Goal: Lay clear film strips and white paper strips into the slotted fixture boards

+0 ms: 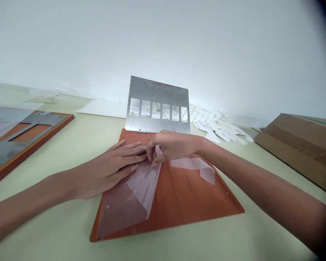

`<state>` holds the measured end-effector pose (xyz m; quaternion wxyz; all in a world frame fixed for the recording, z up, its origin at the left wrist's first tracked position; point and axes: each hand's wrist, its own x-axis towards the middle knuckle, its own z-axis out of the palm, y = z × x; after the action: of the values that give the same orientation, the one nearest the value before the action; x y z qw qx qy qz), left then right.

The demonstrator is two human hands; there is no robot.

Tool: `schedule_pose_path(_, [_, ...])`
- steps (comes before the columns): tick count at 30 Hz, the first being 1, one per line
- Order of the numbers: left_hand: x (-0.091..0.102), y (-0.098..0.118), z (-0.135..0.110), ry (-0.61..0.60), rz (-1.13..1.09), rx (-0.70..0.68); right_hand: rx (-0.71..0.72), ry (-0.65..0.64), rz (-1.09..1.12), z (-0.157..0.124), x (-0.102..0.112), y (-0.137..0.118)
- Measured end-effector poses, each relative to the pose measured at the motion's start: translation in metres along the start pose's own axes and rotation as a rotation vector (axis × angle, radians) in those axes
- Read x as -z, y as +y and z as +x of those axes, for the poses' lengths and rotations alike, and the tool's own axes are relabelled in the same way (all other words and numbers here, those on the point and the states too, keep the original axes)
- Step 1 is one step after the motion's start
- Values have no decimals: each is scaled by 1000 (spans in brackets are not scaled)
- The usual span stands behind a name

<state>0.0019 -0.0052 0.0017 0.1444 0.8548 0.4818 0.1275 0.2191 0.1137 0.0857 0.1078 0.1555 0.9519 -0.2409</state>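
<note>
An orange-brown board (190,195) lies on the pale table in front of me. Hinged to its far edge, a grey metal plate (159,90) with a row of rectangular windows stands upright. A clear plastic film (136,195) lies over the board's left part, one strip of it lifted and curling to the right. My left hand (111,170) rests flat on the film, fingers stretched out. My right hand (172,146) pinches the film's lifted edge close to my left fingertips.
A second orange board with a grey metal plate (24,134) lies at the left. A heap of small white slips (220,125) sits behind the upright plate. A flat cardboard box (301,148) lies at the right. White sheets (103,108) lie near the wall.
</note>
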Motion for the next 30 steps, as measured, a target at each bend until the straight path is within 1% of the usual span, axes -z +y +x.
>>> schedule_pose_path(6, [-1, -1, 1, 48, -9, -42, -17, -40, 3, 2, 1, 3])
schedule_pose_path(13, [-1, -3, -1, 63, 20, -49, 5, -50, 18, 2, 1, 3])
schedule_pose_path(16, [-1, -3, -3, 44, 25, -46, 56, -28, 30, -3, 2, 5])
schedule_pose_path(19, [1, -1, -3, 17, 17, -8, 117, 7, 59, -8, 2, 7])
schedule_pose_path(25, [1, 1, -1, -2, 3, 9, 174, 10, 83, -17, -2, 9])
schedule_pose_path(30, [4, 4, -1, -1, -45, 13, 243, 108, 68, -20, -6, 7])
